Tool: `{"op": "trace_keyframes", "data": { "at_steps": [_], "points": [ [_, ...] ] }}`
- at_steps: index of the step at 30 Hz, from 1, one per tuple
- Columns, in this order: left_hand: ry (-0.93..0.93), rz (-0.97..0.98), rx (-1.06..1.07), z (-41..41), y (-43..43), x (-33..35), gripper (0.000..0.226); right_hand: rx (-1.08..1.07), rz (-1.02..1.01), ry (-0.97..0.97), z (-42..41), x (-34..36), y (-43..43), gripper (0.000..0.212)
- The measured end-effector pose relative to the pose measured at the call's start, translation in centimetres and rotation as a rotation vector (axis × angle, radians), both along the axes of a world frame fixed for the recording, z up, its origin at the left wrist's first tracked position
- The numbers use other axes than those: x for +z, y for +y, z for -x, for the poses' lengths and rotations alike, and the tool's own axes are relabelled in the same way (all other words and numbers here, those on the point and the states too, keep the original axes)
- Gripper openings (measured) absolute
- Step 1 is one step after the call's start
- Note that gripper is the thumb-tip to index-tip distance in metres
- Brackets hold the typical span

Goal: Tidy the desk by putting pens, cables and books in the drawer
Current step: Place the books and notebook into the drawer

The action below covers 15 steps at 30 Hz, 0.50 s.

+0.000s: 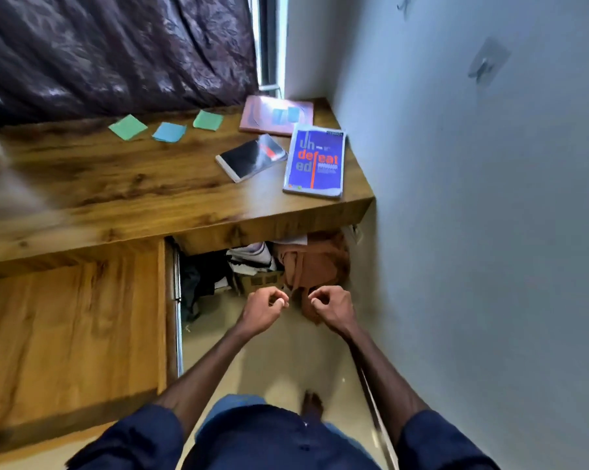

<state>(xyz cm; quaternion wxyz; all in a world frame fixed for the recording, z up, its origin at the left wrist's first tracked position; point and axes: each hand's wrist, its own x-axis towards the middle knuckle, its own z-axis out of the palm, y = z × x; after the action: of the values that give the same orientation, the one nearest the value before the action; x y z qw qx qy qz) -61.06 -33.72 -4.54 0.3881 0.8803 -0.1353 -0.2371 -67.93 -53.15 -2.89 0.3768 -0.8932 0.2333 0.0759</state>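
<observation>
Three books lie flat on the wooden desk [117, 184], all at its right end near the grey wall [472, 198].

The blue book [315, 162] is the nearest one. Its long side runs from the front edge of the desk toward the back, tipped just a little. Its big orange and light blue letters stand the right way up for the person. Its pages look a bit worn at the edges.

The dark book [250, 157] lies just left of it, and is slanted. Its long side runs from the near left up to the far right. It is shiny black with a small red mark, and one corner meets the blue book's side.

The pink book [269, 115] sits in the far corner. Its long side runs along the back of the desk. Two small blue notes [286, 115] lie on its cover.

Three more paper notes lie in a row farther left, well apart from the books: a green note [127, 127], a blue note [169, 132] and a second green note [207, 120].

The left hand [264, 308] and the right hand [333, 308] are held out side by side, lower than the desk top and away from the books. On each hand the fingers are curled in toward the thumb, and they hold nothing.

Under the desk there is one brown cloth [313, 262] and one cardboard box [259, 281]. A dark curtain [117, 52] hangs behind the desk.
</observation>
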Motion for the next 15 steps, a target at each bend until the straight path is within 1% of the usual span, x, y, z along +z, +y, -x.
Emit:
{"op": "trace_keyframes", "data": {
  "at_steps": [3, 9, 12, 15],
  "points": [
    [0.005, 0.040, 0.083, -2.2, -1.2, 1.1, 0.020, 0.072, 0.000, -0.038, -4.2, 1.4, -2.8, 0.014],
    [-0.018, 0.056, 0.254, -8.5, -3.0, 2.6, 0.018, 0.154, -0.023, -0.116, -12.4, 3.8, -5.0, 0.011],
    [-0.009, 0.062, 0.274, -12.4, -4.5, 2.7, 0.019, 0.169, -0.026, -0.120, -16.5, 3.9, -6.1, 0.010],
    [-0.017, 0.047, 0.218, -17.2, -6.4, 2.3, 0.019, 0.143, -0.016, -0.145, -20.7, 4.3, -7.3, 0.011]
  ]
}}
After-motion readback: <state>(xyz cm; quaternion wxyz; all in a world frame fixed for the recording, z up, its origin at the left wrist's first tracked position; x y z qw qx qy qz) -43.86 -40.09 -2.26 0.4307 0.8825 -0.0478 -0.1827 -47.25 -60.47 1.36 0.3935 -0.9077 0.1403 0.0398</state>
